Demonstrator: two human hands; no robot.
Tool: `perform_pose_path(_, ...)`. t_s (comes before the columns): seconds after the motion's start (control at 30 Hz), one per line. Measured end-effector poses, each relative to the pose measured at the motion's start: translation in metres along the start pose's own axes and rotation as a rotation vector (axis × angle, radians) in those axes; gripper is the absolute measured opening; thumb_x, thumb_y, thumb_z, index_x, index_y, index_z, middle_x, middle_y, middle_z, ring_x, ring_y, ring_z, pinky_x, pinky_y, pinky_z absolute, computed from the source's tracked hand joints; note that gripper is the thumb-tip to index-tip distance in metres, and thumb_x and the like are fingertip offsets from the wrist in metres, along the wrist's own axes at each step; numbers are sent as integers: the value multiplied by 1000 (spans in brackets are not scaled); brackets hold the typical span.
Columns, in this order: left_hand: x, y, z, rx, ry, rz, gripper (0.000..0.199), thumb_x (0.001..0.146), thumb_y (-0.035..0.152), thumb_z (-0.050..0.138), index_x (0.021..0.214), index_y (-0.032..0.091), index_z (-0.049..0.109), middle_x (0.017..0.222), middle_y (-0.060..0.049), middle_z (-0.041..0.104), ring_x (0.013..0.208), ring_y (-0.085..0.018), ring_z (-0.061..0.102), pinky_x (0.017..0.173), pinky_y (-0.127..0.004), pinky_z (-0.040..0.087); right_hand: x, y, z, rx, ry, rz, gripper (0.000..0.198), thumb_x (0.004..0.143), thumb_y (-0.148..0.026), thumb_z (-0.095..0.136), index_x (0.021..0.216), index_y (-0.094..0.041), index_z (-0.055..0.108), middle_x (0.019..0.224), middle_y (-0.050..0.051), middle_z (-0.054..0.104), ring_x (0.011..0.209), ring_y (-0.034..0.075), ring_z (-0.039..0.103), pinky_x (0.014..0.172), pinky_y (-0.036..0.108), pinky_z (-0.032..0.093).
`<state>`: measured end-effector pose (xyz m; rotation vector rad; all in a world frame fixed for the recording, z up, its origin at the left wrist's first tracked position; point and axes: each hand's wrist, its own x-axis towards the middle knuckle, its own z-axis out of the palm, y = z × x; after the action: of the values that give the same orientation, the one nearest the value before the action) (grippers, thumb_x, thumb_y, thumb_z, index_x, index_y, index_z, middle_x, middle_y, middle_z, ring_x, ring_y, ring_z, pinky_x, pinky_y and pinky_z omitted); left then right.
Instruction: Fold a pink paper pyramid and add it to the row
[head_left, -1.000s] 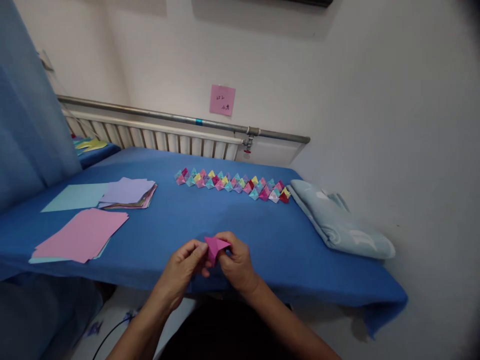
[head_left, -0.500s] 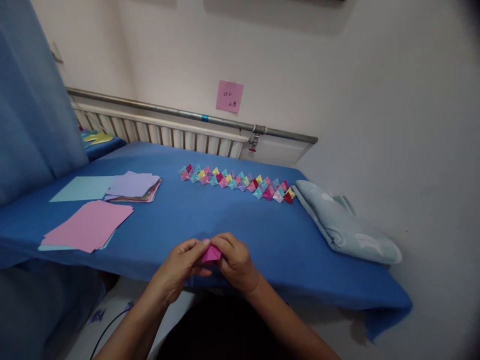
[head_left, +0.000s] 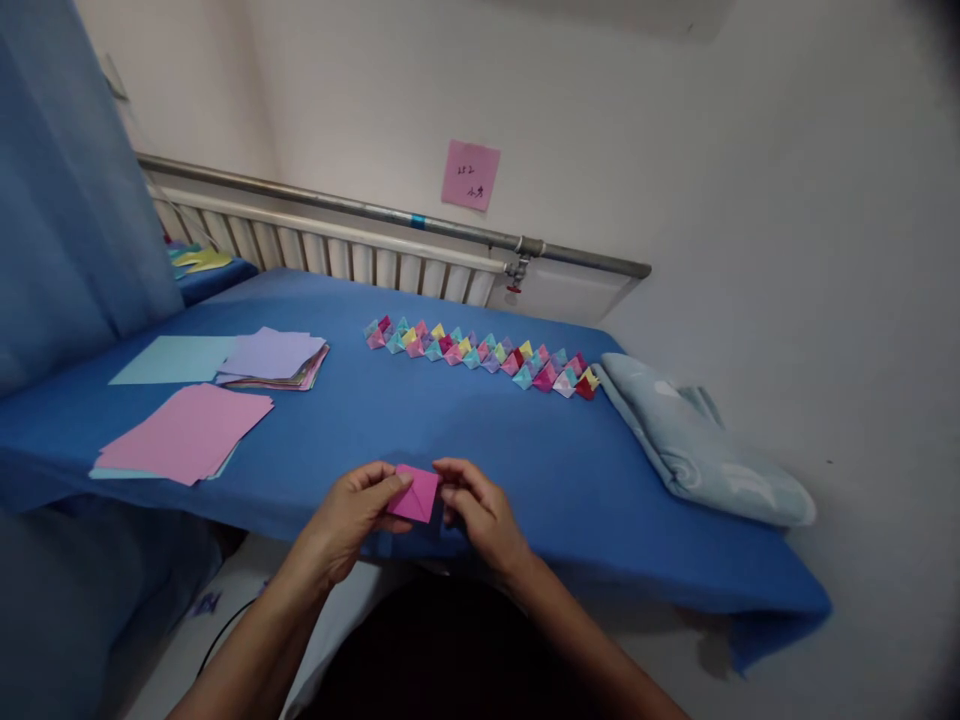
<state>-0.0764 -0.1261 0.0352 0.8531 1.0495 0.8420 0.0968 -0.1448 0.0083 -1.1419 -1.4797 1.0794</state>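
A small folded square of magenta paper (head_left: 420,497) is held above the front edge of the blue-covered table, its diagonal creases facing me. My left hand (head_left: 365,505) pinches it at its left side, thumb on top and fingers beneath. Just off the paper's right edge, my right hand (head_left: 480,510) has its thumb and fingers apart, with nothing seen between them. Farther back stand rows of small folded paper pieces (head_left: 480,355) in pink, teal, yellow, purple and red.
On the left lie a stack of pink sheets (head_left: 184,430), a stack topped with lavender paper (head_left: 270,355) and a light blue sheet (head_left: 172,360). A folded pale blue blanket (head_left: 705,450) rests at the right end. A radiator (head_left: 360,262) and pipe run along the wall.
The magenta paper has turned flat toward me, showing its square face. My right hand has let go and moved slightly right. The view has shifted a little.
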Motion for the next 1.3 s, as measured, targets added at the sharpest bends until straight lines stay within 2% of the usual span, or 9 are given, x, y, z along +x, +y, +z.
perform_pose_path(0.1, 0, -3, 0, 29, 11, 27, 38, 60, 50, 76, 75, 16, 66, 72, -1, 64, 67, -13, 56, 61, -24, 48, 0, -7, 1, 203, -32, 216, 29, 84, -39, 49, 101, -19, 60, 79, 1, 62, 57, 10, 52, 56, 24, 43)
perform_pose_path(0.27, 0, -7, 2, 23, 19, 87, 33, 61, 46, 75, 73, 16, 68, 66, 1, 64, 61, -11, 54, 61, -23, 42, 0, -17, 8, 189, -122, 340, 26, 69, -38, 69, 85, -19, 62, 68, -4, 57, 55, 8, 47, 51, 20, 36)
perform_pose_path(0.47, 1, -6, 3, 57, 71, 142, 36, 60, 50, 73, 63, 16, 63, 55, 4, 55, 52, -9, 44, 54, -21, 35, 0, -14, 9, 186, -114, 408, 19, 69, -35, 66, 69, -17, 59, 61, -4, 56, 50, 6, 44, 49, 20, 34)
perform_pose_path(0.67, 5, -10, 3, 76, 142, 248, 36, 63, 50, 71, 58, 17, 58, 53, 6, 48, 51, -8, 38, 52, -20, 32, 0, -18, 10, 207, -104, 431, 20, 69, -34, 65, 64, -17, 56, 56, -5, 54, 46, 5, 43, 47, 19, 32)
perform_pose_path(0.8, 5, -13, 4, 71, 153, 241, 37, 65, 51, 70, 58, 17, 57, 52, 7, 46, 51, -8, 37, 50, -19, 31, 0, -18, 11, 191, -94, 446, 19, 68, -34, 64, 63, -18, 55, 56, -5, 55, 46, 5, 43, 46, 19, 32)
perform_pose_path(1.0, 6, -17, 3, 58, 175, 248, 38, 66, 50, 69, 56, 17, 55, 51, 7, 43, 50, -7, 35, 49, -20, 30, -2, -16, 11, 188, -110, 443, 16, 67, -32, 63, 64, -18, 56, 56, -5, 55, 46, 6, 44, 47, 20, 33)
perform_pose_path(1.07, 5, -17, 1, 59, 166, 256, 34, 68, 49, 69, 61, 17, 59, 54, 6, 49, 52, -8, 39, 52, -19, 33, -4, -17, 10, 180, -105, 425, 15, 69, -31, 62, 66, -18, 57, 55, -5, 54, 47, 6, 43, 48, 20, 33)
perform_pose_path(1.17, 0, -17, -1, 100, 82, 306, 26, 69, 43, 71, 77, 19, 67, 71, 3, 63, 67, -11, 53, 65, -21, 41, -9, -21, 10, 103, -70, 306, 14, 73, -31, 61, 68, -18, 59, 59, -5, 53, 52, 7, 44, 53, 21, 35)
perform_pose_path(1.3, -10, -14, -3, 190, -11, 389, 20, 72, 39, 69, 82, 21, 68, 81, 0, 67, 78, -14, 58, 75, -26, 45, -14, -23, 10, -41, -14, 73, 13, 79, -31, 59, 74, -19, 64, 68, -3, 56, 65, 10, 48, 63, 23, 39)
